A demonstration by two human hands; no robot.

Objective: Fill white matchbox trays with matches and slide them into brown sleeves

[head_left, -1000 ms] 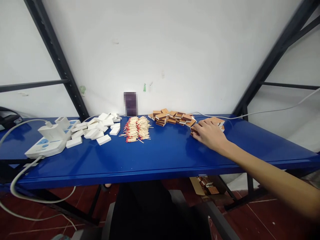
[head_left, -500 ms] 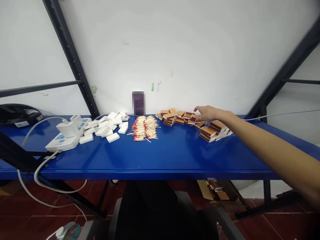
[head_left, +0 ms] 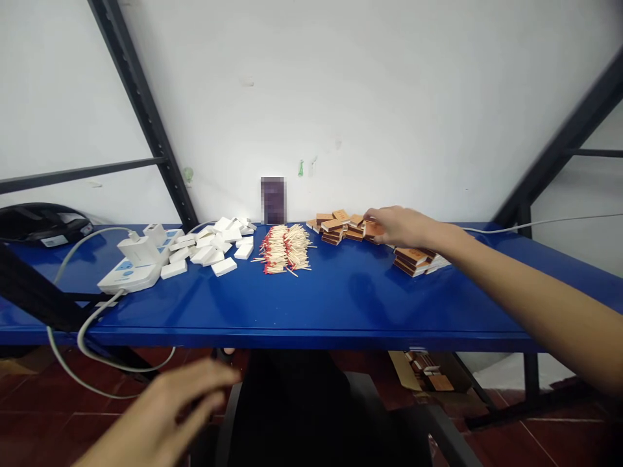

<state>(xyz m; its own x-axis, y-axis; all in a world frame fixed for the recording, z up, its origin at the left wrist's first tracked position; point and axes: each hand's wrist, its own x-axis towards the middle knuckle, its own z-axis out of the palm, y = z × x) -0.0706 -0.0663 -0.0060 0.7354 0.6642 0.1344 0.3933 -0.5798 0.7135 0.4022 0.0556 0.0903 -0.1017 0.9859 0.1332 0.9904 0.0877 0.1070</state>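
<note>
My right hand (head_left: 402, 224) reaches over the pile of brown matchboxes (head_left: 333, 225) at the back of the blue shelf. Its fingers and thumb are closed around a brown matchbox (head_left: 372, 231) at the pile's right end, partly covered by the hand. Below my right forearm sits a neater stack of brown matchboxes (head_left: 413, 259) with pale sides. My left hand (head_left: 180, 405), blurred, is in front of the shelf edge with fingers apart and nothing in them. Red-tipped matches (head_left: 285, 248) lie heaped mid-shelf. Left of them is a heap of small white boxes (head_left: 214, 245).
A white power strip (head_left: 129, 275) with plugged-in chargers stands at the left, its cables hanging over the shelf's front edge (head_left: 311, 338). A pixelated dark rectangle (head_left: 273, 201) leans against the wall. Under the shelf, a carton (head_left: 428, 373) holds more brown boxes. Black posts (head_left: 146, 110) flank the shelf.
My left hand has come into view at the lower left. My right hand has moved slightly left and closed on a matchbox. The view has shifted a little.
</note>
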